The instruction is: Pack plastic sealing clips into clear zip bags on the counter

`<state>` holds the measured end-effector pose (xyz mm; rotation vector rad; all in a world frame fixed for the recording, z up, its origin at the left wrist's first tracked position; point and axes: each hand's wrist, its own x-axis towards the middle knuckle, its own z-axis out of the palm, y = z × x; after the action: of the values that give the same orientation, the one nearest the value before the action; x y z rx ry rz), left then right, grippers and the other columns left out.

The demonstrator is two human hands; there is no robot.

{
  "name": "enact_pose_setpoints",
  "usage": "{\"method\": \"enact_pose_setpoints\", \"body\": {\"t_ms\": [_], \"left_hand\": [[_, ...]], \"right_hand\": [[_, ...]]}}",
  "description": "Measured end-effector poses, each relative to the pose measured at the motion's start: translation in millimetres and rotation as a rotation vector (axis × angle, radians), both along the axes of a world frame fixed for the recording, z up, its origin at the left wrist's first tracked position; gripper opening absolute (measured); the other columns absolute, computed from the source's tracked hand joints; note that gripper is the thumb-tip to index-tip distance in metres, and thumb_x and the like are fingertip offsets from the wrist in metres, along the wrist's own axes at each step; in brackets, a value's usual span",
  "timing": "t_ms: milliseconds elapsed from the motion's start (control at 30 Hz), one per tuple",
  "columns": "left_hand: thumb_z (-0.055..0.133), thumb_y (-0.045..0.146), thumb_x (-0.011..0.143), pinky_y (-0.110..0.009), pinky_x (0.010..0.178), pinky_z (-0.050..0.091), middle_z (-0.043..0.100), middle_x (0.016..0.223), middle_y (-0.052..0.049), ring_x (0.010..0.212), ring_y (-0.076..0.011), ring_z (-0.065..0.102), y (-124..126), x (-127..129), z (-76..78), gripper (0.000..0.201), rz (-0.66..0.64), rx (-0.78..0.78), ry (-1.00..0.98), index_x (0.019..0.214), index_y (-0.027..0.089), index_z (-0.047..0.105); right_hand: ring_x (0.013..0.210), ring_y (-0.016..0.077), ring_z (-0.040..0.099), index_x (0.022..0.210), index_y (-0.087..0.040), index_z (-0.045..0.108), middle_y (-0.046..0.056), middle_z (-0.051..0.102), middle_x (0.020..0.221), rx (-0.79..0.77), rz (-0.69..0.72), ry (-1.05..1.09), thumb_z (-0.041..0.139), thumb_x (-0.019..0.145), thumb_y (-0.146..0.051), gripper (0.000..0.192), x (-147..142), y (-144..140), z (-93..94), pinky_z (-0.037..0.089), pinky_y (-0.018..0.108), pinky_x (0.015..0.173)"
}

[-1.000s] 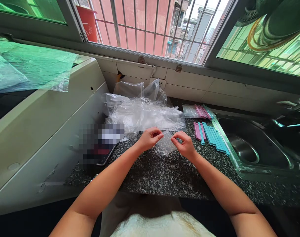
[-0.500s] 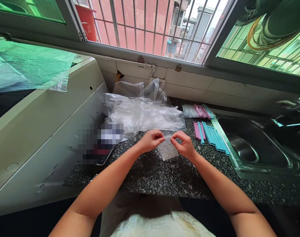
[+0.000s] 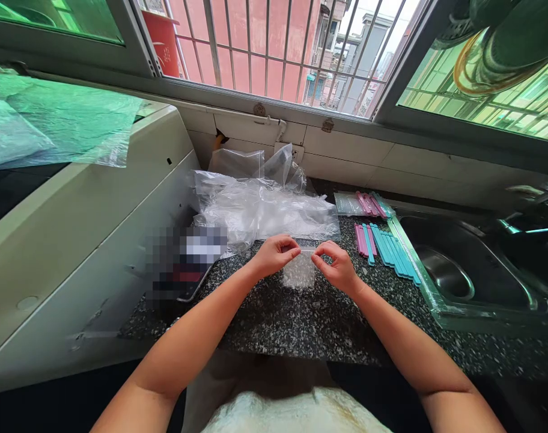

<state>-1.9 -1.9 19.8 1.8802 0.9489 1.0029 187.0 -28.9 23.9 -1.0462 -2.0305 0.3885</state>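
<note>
A small clear plastic bag (image 3: 298,274) hangs between my hands, its top edge stretched level over the speckled countertop (image 3: 283,331). Finger and thumb of my left hand (image 3: 278,254) pinch its upper left corner. At the upper right corner, my right hand (image 3: 333,264) pinches it the same way. The bag looks flat, and I see nothing inside it. Just beyond my hands lies a heap of clear plastic bags (image 3: 274,207). Pink sticks (image 3: 361,240) and turquoise sticks (image 3: 393,255) lie in a row to the right of my right hand.
More pink and turquoise sticks rest on a clear bag (image 3: 348,203) near the wall. A metal sink (image 3: 463,258) is on the right. At left stand a blurred-out phone-like device (image 3: 195,279) and a pale appliance (image 3: 161,156). A barred window is behind.
The small bag has swung slightly left and now hangs straighter, with its top edge pulled wider between my fingers. Both hands stay nearly in place.
</note>
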Motion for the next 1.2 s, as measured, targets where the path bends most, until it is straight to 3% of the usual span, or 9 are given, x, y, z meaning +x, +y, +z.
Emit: {"method": "enact_pose_setpoints", "body": {"t_ms": [800,1200], "left_hand": [[0.056,0.021,0.072,-0.021,0.056,0.036,0.050,0.061,0.002,0.059,-0.0081,0.044,0.0,1.0,-1.6,0.013,-0.039,-0.007,0.023,0.063,0.013,0.059],[0.063,0.033,0.066,-0.021,0.055,0.036,0.054,0.062,0.002,0.057,-0.0076,0.044,0.4,1.7,-2.2,0.021,-0.045,-0.276,-0.118,0.070,0.013,0.058]], "right_hand": [[0.065,0.0143,0.051,0.064,-0.020,0.052,0.001,0.057,0.063,-0.009,0.014,0.000,0.053,0.080,-0.020,0.016,-0.3,0.8,2.5,0.040,0.029,0.065],[0.066,0.0142,0.050,0.064,-0.020,0.052,0.000,0.056,0.064,-0.037,-0.056,0.064,0.053,0.079,-0.022,0.015,2.7,0.2,4.6,0.040,0.028,0.064]]}}
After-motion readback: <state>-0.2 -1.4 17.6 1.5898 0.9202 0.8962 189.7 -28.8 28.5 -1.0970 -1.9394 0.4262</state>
